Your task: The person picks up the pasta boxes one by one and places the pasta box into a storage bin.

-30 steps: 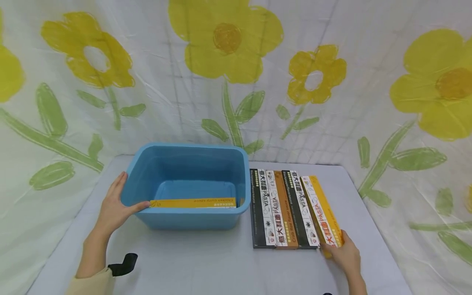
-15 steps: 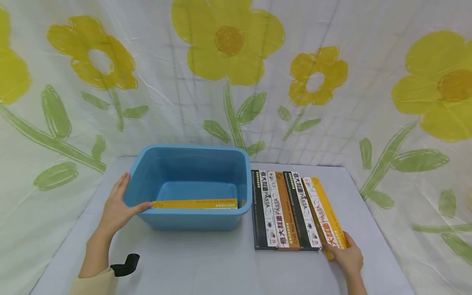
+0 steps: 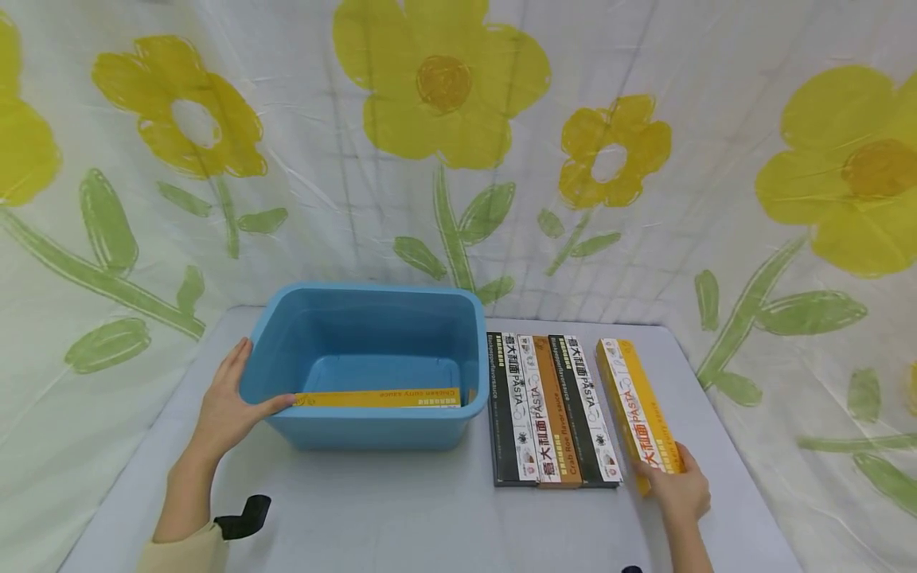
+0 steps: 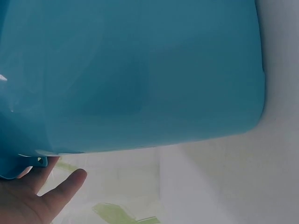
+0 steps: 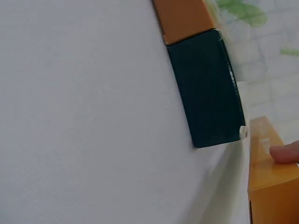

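So, R hand (image 3: 680,485) grips yel. pasta box (image 3: 634,398).

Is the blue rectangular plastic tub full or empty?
Neither: inside the tub, a long yellow cardboard box shows; floor beyond is bare.

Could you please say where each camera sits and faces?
Head: worn on the head, facing forward and down at the blue bin and pasta boxes; left hand, right hand and forearms show.
Left wrist: worn there, facing the blue bin's side; part of the left hand shows.
Right wrist: worn there, facing the brown box and dark box; a right-hand digit shows.
Head and right wrist views share the yellow box the right hand holds.
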A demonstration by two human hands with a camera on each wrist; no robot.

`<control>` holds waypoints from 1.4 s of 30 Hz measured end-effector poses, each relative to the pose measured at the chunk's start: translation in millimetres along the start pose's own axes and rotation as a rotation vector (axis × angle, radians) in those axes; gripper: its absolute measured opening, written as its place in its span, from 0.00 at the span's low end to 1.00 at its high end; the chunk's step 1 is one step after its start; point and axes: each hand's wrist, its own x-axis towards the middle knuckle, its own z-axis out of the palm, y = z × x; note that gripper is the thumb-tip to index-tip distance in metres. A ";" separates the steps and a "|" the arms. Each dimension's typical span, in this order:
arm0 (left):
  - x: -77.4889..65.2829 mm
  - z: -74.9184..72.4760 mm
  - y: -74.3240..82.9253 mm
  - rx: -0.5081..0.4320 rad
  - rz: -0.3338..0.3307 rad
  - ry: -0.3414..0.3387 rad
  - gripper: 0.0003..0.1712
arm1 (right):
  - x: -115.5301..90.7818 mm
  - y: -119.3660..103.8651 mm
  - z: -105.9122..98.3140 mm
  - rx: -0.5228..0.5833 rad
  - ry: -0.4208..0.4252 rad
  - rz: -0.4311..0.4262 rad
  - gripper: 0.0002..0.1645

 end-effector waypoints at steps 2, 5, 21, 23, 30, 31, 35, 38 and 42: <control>0.1 0.0 0.3 0.000 0.000 0.000 0.64 | 0.5 -5.4 -4.2 0.034 -0.007 0.020 0.52; -0.1 -0.4 0.9 0.006 -0.007 -0.002 0.64 | 0.9 -13.2 -11.1 0.075 -0.019 0.043 0.53; -1.5 -0.9 1.2 0.010 -0.020 -0.005 0.64 | -10.7 -56.0 -52.9 0.138 -0.016 0.030 0.54; -1.3 -0.6 1.6 0.010 -0.020 -0.005 0.64 | -11.7 -59.7 -55.9 0.150 -0.013 0.020 0.54; -1.6 -0.7 2.2 0.011 -0.028 -0.009 0.64 | -15.3 -69.3 -53.8 0.236 -0.041 0.015 0.54; -1.6 -0.6 2.1 0.012 -0.029 -0.010 0.64 | -16.3 -70.8 -52.3 0.251 -0.053 0.006 0.54; -1.6 -0.8 2.2 0.013 -0.030 -0.011 0.64 | -22.4 -79.1 -46.2 0.303 -0.108 -0.047 0.53; -1.2 -0.6 2.1 0.010 -0.029 -0.012 0.64 | -28.6 -87.0 -41.7 0.321 -0.151 -0.097 0.52; 0.2 0.1 0.9 0.000 -0.017 -0.020 0.64 | -37.4 -98.1 -35.9 0.309 -0.202 -0.158 0.52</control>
